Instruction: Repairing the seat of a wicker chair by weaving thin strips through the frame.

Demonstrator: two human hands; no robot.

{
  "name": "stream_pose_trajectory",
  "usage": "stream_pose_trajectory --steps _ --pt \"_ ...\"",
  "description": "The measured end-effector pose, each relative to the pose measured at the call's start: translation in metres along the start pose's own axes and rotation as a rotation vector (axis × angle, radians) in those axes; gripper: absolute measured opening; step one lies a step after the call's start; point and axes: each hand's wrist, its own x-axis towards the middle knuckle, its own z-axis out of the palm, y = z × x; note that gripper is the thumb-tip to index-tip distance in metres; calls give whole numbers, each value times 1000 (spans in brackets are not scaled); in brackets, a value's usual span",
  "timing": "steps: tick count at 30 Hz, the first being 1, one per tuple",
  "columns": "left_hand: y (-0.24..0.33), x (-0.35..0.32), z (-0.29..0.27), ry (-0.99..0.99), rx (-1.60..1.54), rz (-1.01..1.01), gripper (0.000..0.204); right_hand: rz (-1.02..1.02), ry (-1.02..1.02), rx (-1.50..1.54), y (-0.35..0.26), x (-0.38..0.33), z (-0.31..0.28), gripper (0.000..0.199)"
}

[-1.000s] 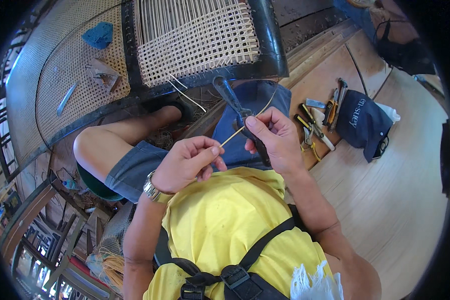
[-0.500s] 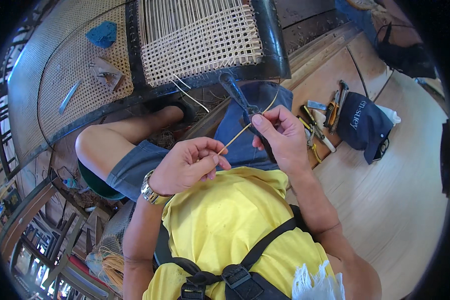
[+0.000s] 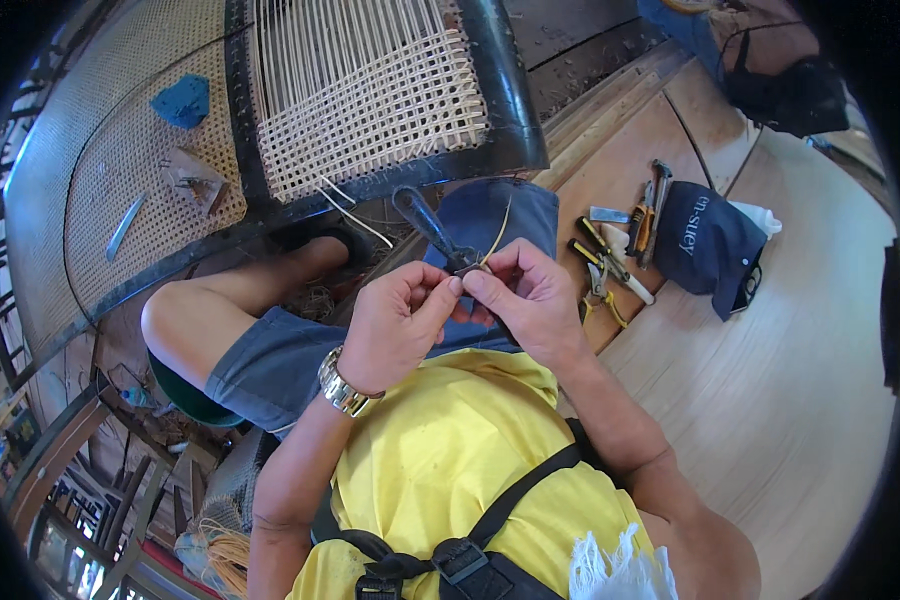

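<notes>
**Asker:** Near the middle of the view, what are the two hands doing?

**Describer:** They meet above the person's lap. The left hand has its fingers curled shut, thumb and forefinger pinched on a thin pale cane strand. The right hand is closed too, fingertips touching the left ones, and it seems to hold a dark-handled tool whose handle sticks out toward the far left. I cannot tell exactly which fingers clamp it.

**Asker:** Why held so close together?

**Describer:** I judge the strand is thin and springy, so pinching it at one spot with both hands keeps it steady against the tool's tip. Its free end curves up and away from the fingers.

**Asker:** What lies beyond the hands?

**Describer:** Farther off is a black chair frame with a half-woven cane seat: bare strands run lengthwise at the far side, woven mesh at the near side. Loose strand ends hang from its near edge, within easy reach.

**Asker:** And to the sides?

**Describer:** To the left, a finished woven panel carries a blue block and a slim blade-like piece. To the right, on the wooden floor, lie pliers and screwdrivers just beside a dark blue cap, all within arm's reach.
</notes>
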Motion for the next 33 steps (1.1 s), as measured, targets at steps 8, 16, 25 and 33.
stream_pose_trajectory --steps 8,16,25,33 --pt "-7 -8 3 89 234 50 24 66 35 -37 17 3 -2 14" --pt "-32 -25 -4 140 325 70 26 198 -14 0 37 -1 5 19" --pt "-19 -59 -9 131 445 197 21 134 112 123 20 -8 -20 20" --pt "-39 -117 -57 170 581 76 19 -149 300 214 -18 -2 -110 15"
